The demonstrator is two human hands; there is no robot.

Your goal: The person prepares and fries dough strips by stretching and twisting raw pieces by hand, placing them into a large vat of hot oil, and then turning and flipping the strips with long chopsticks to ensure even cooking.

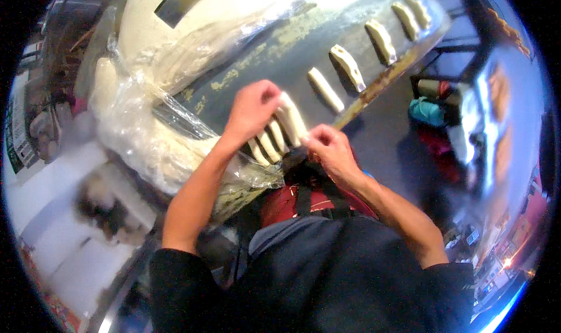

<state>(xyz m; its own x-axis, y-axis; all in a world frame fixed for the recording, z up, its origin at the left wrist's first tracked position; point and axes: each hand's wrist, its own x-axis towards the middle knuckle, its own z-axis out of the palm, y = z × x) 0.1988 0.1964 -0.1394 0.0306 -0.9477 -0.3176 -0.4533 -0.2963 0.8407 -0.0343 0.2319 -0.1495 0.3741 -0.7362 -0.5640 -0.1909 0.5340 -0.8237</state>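
A pale dough strip point(291, 117) spans the gap between my hands above the near edge of a metal worktop point(280, 57). My left hand point(255, 107) pinches its upper end, and my right hand point(326, 149) pinches its lower end. Just left of it, several thinner dough strips point(266, 147) lie side by side, partly behind my left hand. To the right, a smooth strip point(325, 90) rests on the metal. Farther along the same edge lie a strip with small hollows point(348, 65), another strip point(381, 40) and a pair close together point(411, 19).
Clear plastic film point(144, 127) lies over a large mass of dough at the left. A big pale dough sheet point(149, 26) covers the far side. The worktop's worn front rim point(377, 85) runs diagonally. At the right is a bundle of turquoise material point(426, 111) on a dark rack.
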